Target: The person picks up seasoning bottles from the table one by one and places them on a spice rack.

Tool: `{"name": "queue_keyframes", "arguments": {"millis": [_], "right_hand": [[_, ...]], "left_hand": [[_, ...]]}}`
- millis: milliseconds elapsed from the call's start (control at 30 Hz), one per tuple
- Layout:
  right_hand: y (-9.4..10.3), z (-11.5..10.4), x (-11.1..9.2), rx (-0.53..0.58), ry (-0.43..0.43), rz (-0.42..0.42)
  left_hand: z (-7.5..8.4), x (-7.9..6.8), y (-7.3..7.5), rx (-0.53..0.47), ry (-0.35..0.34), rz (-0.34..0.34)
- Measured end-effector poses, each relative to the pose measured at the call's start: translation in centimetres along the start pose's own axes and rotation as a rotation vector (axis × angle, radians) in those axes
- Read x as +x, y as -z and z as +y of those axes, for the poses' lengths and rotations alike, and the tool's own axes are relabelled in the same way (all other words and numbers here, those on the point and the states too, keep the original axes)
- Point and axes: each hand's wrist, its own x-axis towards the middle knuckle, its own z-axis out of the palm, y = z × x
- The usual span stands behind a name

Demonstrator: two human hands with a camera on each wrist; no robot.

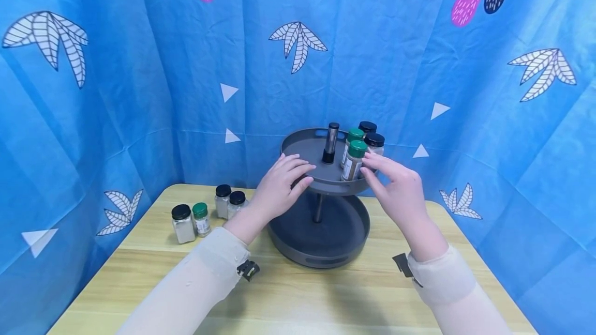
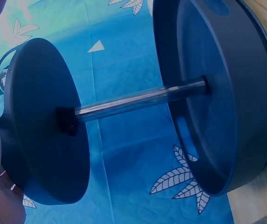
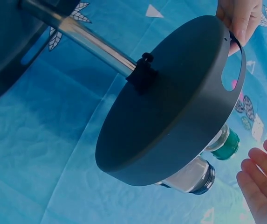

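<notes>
A dark grey two-tier turntable stand has an upper tray (image 1: 304, 145) and a lower tray (image 1: 321, 261) joined by a metal post (image 2: 124, 103). My left hand (image 1: 279, 185) holds the upper tray's front-left rim, fingers over the inside and thumb outside, by the handle slot seen in the right wrist view. My right hand (image 1: 398, 187) is by the tray's right side, fingers extended near a green-capped spice jar (image 1: 354, 162). Another green-capped jar (image 1: 355, 134) and two black-capped jars (image 1: 374, 141) stand close behind it. In the right wrist view a gap separates my right fingers (image 3: 259, 175) from the jars.
On the wooden table (image 1: 279, 304), left of the stand, are a green-capped jar (image 1: 201, 219) and black-capped jars (image 1: 183, 225), one partly behind my left wrist. A short handle post (image 1: 331, 141) rises from the upper tray. Blue patterned curtain (image 1: 205, 56) surrounds the table.
</notes>
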Motion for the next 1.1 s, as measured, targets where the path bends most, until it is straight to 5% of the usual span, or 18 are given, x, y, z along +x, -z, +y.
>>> {"name": "queue_keyframes", "arguments": {"millis": [633, 1100], "right_hand": [[0.4, -0.2, -2.4, -0.01, -0.005, -0.021], [0.6, -0.2, -4.8, 0.029, -0.003, -0.227]], "left_hand": [[-0.3, 0.1, -0.1, -0.002, -0.01, 0.005], [-0.1, 0.0, 0.0, 0.006, -0.009, 0.003]]}}
